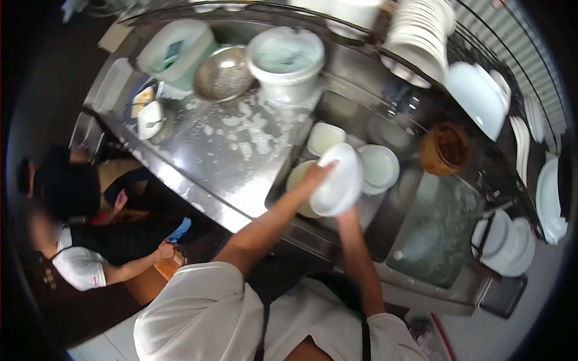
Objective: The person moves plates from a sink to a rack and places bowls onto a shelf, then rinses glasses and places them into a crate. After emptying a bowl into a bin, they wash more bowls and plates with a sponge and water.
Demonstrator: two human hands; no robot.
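Observation:
A white bowl (pixel 342 183) is tilted on its side above the left sink basin, its kind between bowl and deep plate. My left hand (pixel 316 175) grips its left rim, with fingers over the edge. At the lower edge my right hand (pixel 347 216) also holds it; most of those fingers are hidden behind the dish. Below, in the basin, a square white dish (pixel 327 138) and a round white bowl (pixel 379 168) lie close by. Another round dish (pixel 299 180) is partly covered by my left hand and arm.
A white bucket (pixel 285 90), metal bowl (pixel 223 75) and plastic tub (pixel 205 48) stand on the foamy steel counter (pixel 211 156). Right are a water-filled basin (pixel 430 240), bamboo steamer (pixel 444 148) and racked plates (pixel 506 240). A shelf rail overhangs; two people work at left.

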